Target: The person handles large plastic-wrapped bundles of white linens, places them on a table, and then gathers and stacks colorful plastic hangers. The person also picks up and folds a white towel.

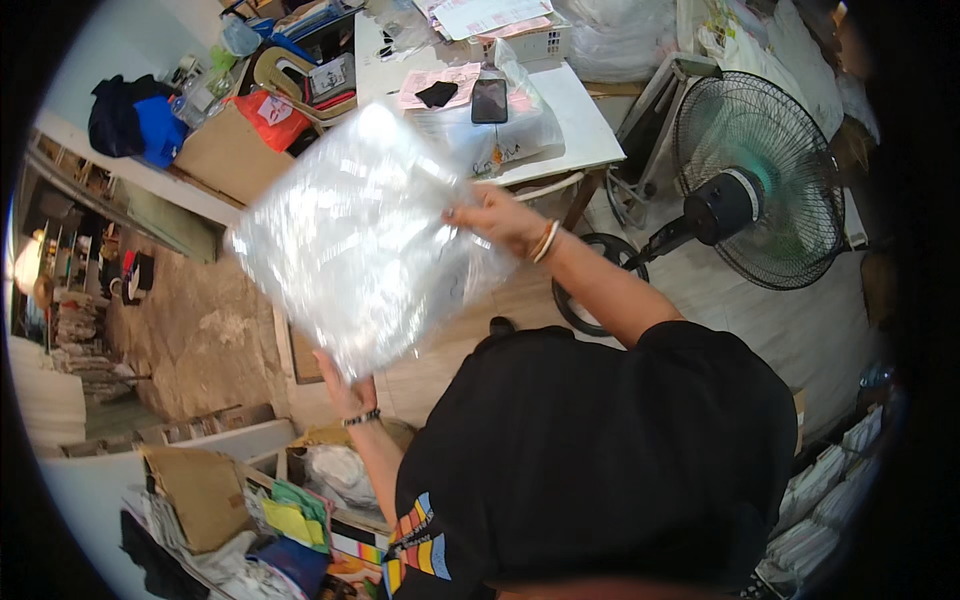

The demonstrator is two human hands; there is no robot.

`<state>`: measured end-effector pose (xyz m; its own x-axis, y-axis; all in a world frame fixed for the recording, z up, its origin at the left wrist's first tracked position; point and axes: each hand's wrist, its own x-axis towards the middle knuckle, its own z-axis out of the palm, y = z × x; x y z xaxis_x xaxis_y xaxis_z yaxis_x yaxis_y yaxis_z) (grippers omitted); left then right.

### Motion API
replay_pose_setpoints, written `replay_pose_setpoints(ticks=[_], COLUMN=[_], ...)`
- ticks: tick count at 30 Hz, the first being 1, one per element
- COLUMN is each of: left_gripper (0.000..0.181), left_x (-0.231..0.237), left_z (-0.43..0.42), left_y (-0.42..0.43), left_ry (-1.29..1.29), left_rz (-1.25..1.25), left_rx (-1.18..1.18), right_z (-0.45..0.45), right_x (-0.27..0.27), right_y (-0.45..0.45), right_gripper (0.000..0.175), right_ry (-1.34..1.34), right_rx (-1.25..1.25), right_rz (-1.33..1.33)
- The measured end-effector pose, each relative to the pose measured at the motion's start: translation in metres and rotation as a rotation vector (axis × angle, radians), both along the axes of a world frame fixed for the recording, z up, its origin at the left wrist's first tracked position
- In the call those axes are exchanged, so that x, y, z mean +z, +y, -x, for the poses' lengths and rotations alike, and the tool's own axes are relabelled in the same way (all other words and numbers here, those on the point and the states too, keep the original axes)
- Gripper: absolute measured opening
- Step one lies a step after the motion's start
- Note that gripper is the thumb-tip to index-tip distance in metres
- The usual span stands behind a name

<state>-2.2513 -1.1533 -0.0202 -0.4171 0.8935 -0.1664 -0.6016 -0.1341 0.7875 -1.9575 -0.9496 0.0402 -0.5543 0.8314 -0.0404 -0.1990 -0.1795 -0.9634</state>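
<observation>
A large, shiny clear plastic packet (352, 240), which looks like a stack of plastic bags or film, is held up in front of me by both hands. My right hand (502, 219), with light bands at the wrist, pinches its right edge. At its lower corner is my left hand (349, 394), wearing a dark beaded bracelet, its fingers partly hidden behind the plastic. Glare and motion blur hide what is inside the packet. Beyond it stands a white table (585, 127), where a dark smartphone (490, 101) lies on a plastic-wrapped bundle (525, 139) bearing handwriting.
A black pedestal fan (757, 180) stands to the right, its round base (574, 300) on the tiled floor. Papers top a white basket (555, 43) on the table. A red plastic bag (270, 116) sits at upper left. Open cardboard boxes (199, 499) fill the lower left.
</observation>
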Motion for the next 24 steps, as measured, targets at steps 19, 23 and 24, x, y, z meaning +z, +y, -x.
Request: replay_pose_setpoints(ticks=[19, 23, 24], left_gripper=[0.047, 0.035, 0.034], left_x=[-0.137, -0.141, -0.141], left_z=[-0.008, -0.034, -0.039], left_y=[0.434, 0.486, 0.497], left_ry=[0.105, 0.157, 0.149], left_rz=[0.578, 0.595, 0.603], left_rx=[-0.882, -0.947, -0.980], right_z=[-0.225, -0.229, -0.226], right_x=[-0.009, -0.106, -0.133], right_y=[0.260, 0.268, 0.265], right_gripper=[0.044, 0.049, 0.052], right_ry=[0.584, 0.425, 0.269], right_rx=[-1.441, -1.604, -1.646], right_rz=[-0.192, -0.108, -0.025])
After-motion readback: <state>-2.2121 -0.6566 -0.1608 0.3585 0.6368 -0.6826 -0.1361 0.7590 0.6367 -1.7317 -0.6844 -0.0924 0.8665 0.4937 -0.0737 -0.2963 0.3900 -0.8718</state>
